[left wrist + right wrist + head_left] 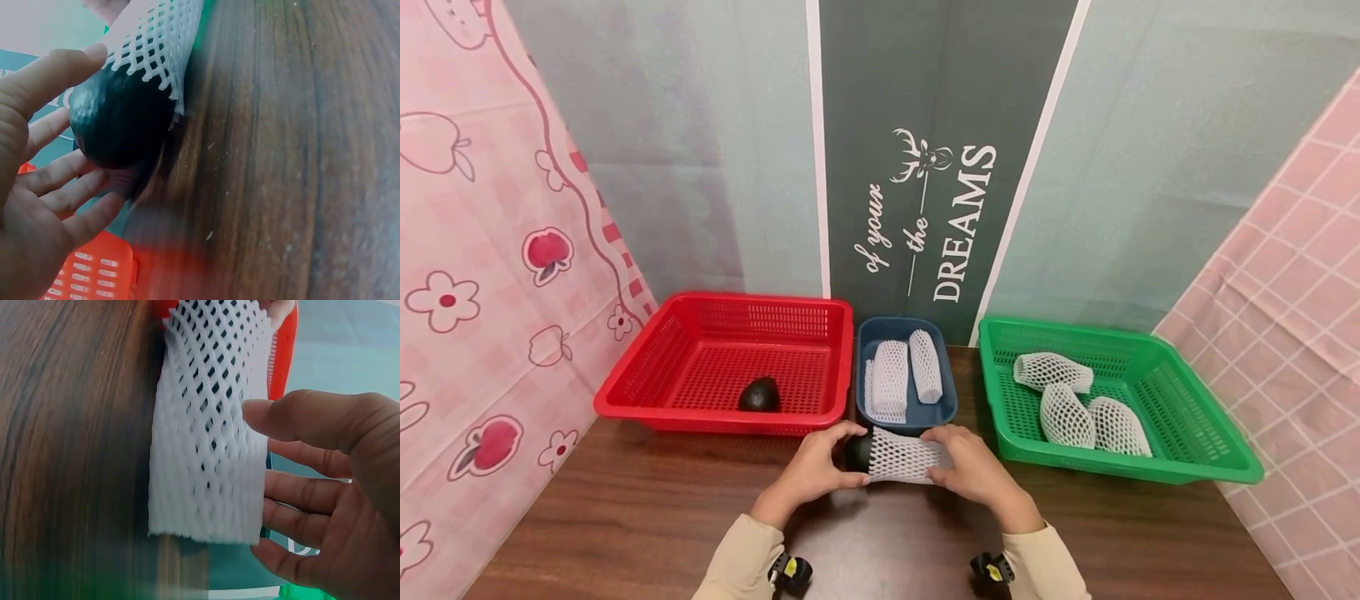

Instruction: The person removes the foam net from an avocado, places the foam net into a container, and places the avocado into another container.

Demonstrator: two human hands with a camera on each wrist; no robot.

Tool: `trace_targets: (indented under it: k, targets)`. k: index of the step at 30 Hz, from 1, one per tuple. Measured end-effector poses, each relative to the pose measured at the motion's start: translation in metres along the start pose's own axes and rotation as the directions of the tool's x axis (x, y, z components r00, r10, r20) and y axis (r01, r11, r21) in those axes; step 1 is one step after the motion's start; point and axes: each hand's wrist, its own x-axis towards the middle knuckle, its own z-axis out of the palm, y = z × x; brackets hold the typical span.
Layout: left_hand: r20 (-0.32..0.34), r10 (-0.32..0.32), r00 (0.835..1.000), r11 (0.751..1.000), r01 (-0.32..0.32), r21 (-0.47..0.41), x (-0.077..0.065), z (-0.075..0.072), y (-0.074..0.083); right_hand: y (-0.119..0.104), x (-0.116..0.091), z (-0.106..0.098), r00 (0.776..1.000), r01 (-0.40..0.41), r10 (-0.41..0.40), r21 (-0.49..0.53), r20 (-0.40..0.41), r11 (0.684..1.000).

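Observation:
A dark avocado (857,452) lies on its side, partly inside a white foam net sleeve (901,457) just above the table. My left hand (814,467) holds the avocado's bare end, thumb at the edge of the net. In the left wrist view, the rounded dark end of the avocado (122,119) sticks out of the mesh. On the other side, my right hand (976,468) grips the loose end of the sleeve between thumb and fingers. The right wrist view has the sleeve's flat open end (206,512) hanging past the fingers.
A red basket (722,423) at the left holds one avocado (759,395). Behind my hands, a blue tray (951,392) contains several foam sleeves (891,375). The green basket (1120,467) at the right has three net-wrapped pieces (1067,415). Curtains hang behind and beside the wooden table (647,508).

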Motion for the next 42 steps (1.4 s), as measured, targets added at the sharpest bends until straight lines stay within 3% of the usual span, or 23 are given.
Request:
trace_targets:
  k: [11, 20, 35, 42]
  targets:
    - [0.007, 0.017, 1.000, 0.999, -0.017, 0.042, 0.005, 0.007, 0.002, -0.009, 0.008, 0.010, 0.995, 0.097, -0.098, -0.095, -0.010, 0.991]
    - [0.021, 0.028, 0.999, 0.996, -0.030, 0.085, 0.005, 0.009, 0.000, -0.009, 0.009, 0.015, 0.985, 0.162, -0.167, -0.106, -0.047, 0.981]
    - [0.024, 0.000, 1.000, 0.995, -0.002, 0.100, -0.003, 0.001, 0.005, -0.014, 0.005, 0.006, 0.984, 0.156, -0.163, -0.106, -0.066, 0.982]
    - [-0.006, -0.007, 1.000, 0.995, 0.008, 0.103, -0.008, -0.007, 0.009, -0.012, 0.000, -0.005, 0.986, 0.141, -0.150, -0.113, -0.077, 0.984]
